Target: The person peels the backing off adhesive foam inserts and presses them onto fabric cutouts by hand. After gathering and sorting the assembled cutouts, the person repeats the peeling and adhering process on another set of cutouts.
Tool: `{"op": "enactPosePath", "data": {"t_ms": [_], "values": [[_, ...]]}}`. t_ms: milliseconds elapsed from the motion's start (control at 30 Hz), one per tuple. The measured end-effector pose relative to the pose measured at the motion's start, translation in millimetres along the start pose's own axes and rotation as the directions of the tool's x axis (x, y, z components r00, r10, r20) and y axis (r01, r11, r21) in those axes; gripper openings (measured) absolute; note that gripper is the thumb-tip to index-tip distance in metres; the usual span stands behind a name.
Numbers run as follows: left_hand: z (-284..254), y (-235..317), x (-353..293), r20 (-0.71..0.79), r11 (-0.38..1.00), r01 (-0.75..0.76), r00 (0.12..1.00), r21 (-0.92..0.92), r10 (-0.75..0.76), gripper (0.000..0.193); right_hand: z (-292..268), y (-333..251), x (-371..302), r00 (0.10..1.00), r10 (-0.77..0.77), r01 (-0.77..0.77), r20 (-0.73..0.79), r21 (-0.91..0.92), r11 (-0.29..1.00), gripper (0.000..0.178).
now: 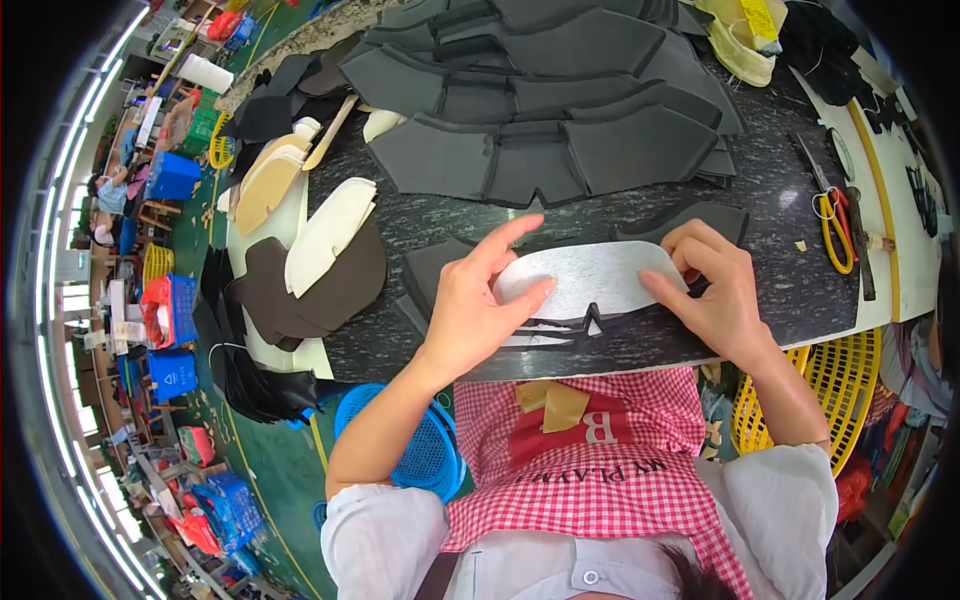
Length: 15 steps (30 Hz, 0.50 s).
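A pale, curved, flat piece of sheet material [590,278] lies in front of me over a dark grey piece with a V notch [598,322] at its near edge. My left hand [482,300] has its thumb pressed on the pale piece's left end, with its index finger stretched away; its other fingers are partly hidden. At the right end my right hand [715,288] grips the same piece, thumb on top and fingers curled at its far edge. Beyond them, overlapping dark grey panels [540,160] lie in rows. Another dark panel [700,218] shows behind my right hand.
White curved pieces [335,235] rest on brown ones [315,290] at left, near beige pieces [268,185]. Yellow-handled scissors [832,215] lie at right. A blue basket [400,445] and a yellow basket [840,385] stand below the table [790,290]. Black material [265,385] hangs off its left edge.
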<state>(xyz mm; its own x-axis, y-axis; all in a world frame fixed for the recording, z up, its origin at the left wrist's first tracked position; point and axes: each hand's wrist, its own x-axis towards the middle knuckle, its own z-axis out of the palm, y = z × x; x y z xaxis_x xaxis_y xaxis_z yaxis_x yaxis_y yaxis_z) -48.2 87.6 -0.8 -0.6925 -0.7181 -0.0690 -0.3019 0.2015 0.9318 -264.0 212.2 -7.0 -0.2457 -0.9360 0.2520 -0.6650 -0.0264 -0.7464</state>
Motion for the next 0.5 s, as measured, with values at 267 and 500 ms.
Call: {"op": "enactPosePath", "data": {"t_ms": [267,500], "values": [[-7,3,-3,0.058,0.685,-0.208,0.97,0.698,0.235,0.047,-20,0,31,0.963,-0.128,0.228,0.236,-0.468,0.854,0.031],[-20,4,-8,-0.035,0.512,-0.231,0.889,0.827,0.457,0.048,73,1,118,0.787,-0.578,0.617,0.216,-0.289,0.732,0.041]]}}
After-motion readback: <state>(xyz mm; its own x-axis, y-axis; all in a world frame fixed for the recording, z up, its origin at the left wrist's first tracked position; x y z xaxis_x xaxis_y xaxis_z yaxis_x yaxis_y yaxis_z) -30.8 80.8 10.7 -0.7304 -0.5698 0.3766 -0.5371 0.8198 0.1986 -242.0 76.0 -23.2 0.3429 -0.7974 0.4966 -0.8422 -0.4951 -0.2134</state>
